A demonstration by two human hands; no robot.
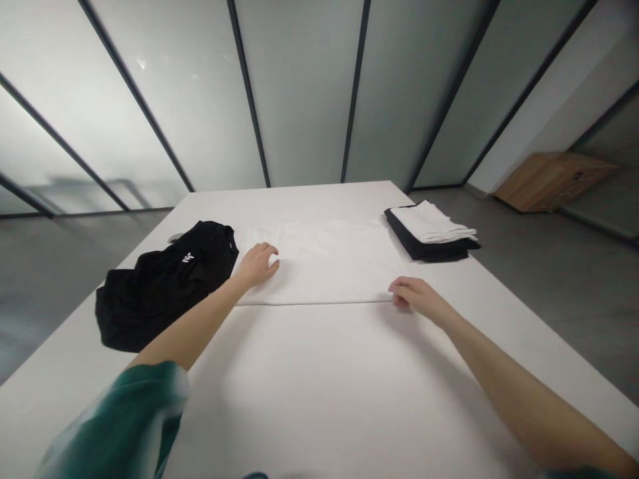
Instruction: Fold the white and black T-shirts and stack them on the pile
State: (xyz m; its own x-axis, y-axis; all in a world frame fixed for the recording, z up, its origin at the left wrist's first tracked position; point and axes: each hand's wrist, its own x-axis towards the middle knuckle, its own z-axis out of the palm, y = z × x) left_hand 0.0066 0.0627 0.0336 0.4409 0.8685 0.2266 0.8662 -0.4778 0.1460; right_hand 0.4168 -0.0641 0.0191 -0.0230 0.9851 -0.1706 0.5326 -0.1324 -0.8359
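A white garment (329, 266), probably a T-shirt, lies flat across the middle of the table in a wide folded rectangle, its straight near edge toward me. Above its left part is my left hand (258, 263), with thumb and fingers apart and nothing between them. At the near right corner, the fingers of my right hand (417, 296) are curled together on the garment's edge; the fingertips are partly hidden. To the left of my left hand lies a crumpled black garment (174, 283) with a small white print.
The white table (309, 392) carries a stack at the right: folded white cloth (432, 223) on folded black cloth (439, 253). A small grey object (174, 237) shows behind the black garment. Frosted glass panels (304, 93) stand beyond the table, and a wooden cabinet (554, 179) at far right.
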